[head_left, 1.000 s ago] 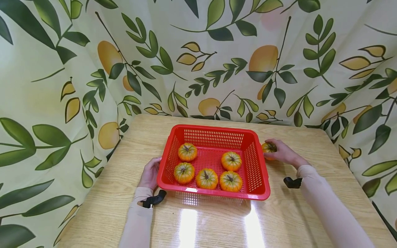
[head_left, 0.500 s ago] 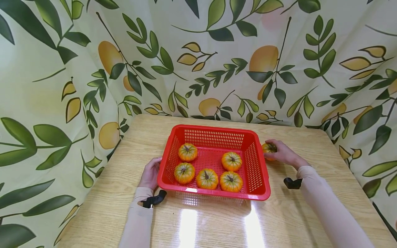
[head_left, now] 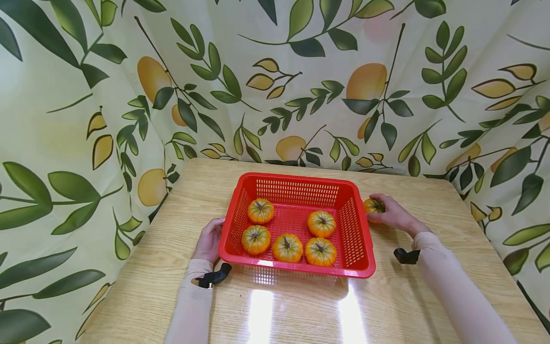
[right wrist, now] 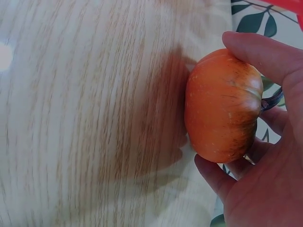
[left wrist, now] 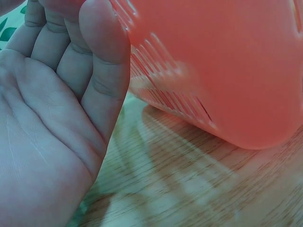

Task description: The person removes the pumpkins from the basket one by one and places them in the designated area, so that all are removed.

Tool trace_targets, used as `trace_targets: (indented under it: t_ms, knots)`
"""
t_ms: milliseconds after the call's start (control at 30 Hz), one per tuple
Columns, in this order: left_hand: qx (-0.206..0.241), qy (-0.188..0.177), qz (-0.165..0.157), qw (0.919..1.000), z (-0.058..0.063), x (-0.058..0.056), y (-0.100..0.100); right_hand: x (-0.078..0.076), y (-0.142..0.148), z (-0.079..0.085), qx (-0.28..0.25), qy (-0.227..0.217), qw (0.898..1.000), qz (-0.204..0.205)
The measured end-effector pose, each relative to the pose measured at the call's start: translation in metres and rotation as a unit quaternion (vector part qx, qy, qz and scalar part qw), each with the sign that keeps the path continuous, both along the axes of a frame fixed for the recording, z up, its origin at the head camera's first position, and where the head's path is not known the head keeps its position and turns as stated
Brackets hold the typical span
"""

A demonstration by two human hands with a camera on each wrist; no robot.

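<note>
My right hand (head_left: pixel 393 212) grips a small orange pumpkin (head_left: pixel 373 209) just outside the red basket's right wall. In the right wrist view, thumb and fingers wrap the pumpkin (right wrist: pixel 222 106) from opposite sides, and its dark stem points toward the palm. Several similar pumpkins (head_left: pixel 287 247) sit inside the red plastic basket (head_left: pixel 296 271), in the left, front and right parts of it. At the basket's left side is my left hand (head_left: pixel 208 240). Its palm and loosely bent fingers (left wrist: pixel 111 71) show in the left wrist view, against the basket's slotted wall (left wrist: pixel 246 85).
The basket stands on a light wooden table (head_left: pixel 172 296). A curtain with leaf and fruit prints (head_left: pixel 296 62) hangs behind and beside the table. A black wrist mount (head_left: pixel 406 255) juts from the right sleeve and another (head_left: pixel 215 276) from the left.
</note>
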State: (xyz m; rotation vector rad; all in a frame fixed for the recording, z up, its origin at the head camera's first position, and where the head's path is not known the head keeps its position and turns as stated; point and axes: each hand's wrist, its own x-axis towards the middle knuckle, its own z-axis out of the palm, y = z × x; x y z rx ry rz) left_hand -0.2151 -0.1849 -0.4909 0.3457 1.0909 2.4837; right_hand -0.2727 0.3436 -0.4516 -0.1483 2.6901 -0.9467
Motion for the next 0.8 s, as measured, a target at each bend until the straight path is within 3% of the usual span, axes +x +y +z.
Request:
trace_targets:
  t_ms: [800]
  knots:
    - [-0.002,0.005,0.009,0.9999,0.0017,0.0005,0.0013,0.0027,-0.0005,0.0004,-0.006,0.003,1.0,-0.007]
